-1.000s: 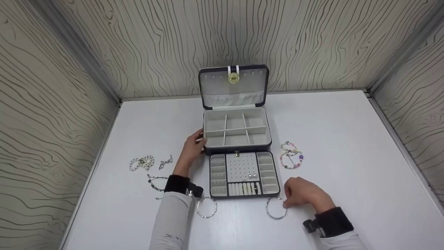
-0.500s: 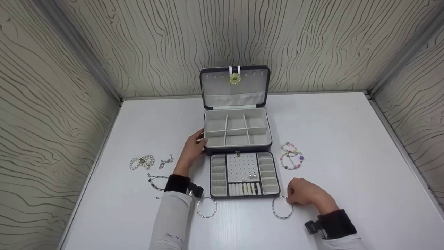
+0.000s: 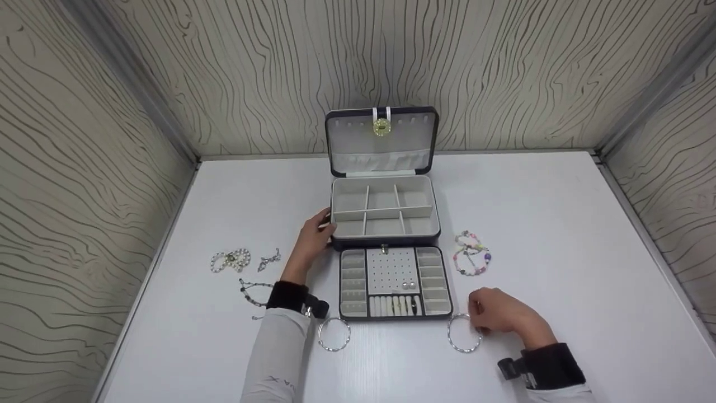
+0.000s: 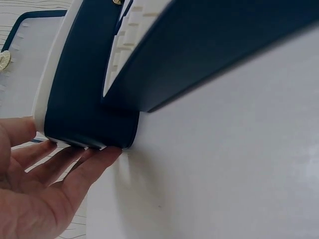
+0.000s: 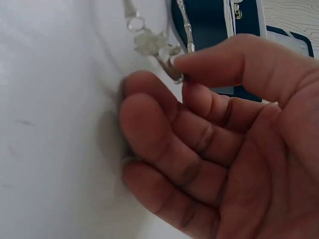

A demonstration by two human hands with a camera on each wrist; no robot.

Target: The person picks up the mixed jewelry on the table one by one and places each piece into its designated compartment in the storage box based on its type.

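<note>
My right hand pinches a thin round silver bracelet between thumb and index finger, low over the table. In the right wrist view a pale, blurred flower-like piece shows on it, and the other fingers curl loosely. My left hand rests on the left side of a dark blue jewelry box, its thumb at the rim and its fingers along the wall. The box's lid stands up, and its divided inside shows. Before it lies a jewelry tray with two pearl studs and several rings.
A second silver bracelet lies below the tray's left corner. Pearl jewelry, a small silver piece and a dark cord bracelet, partly hidden by the left arm, lie at left. Colorful bead bracelets lie at right.
The right hand has moved a little to the right, taking the silver bracelet from below the tray's corner to just beyond it. The left hand stays on the box.
</note>
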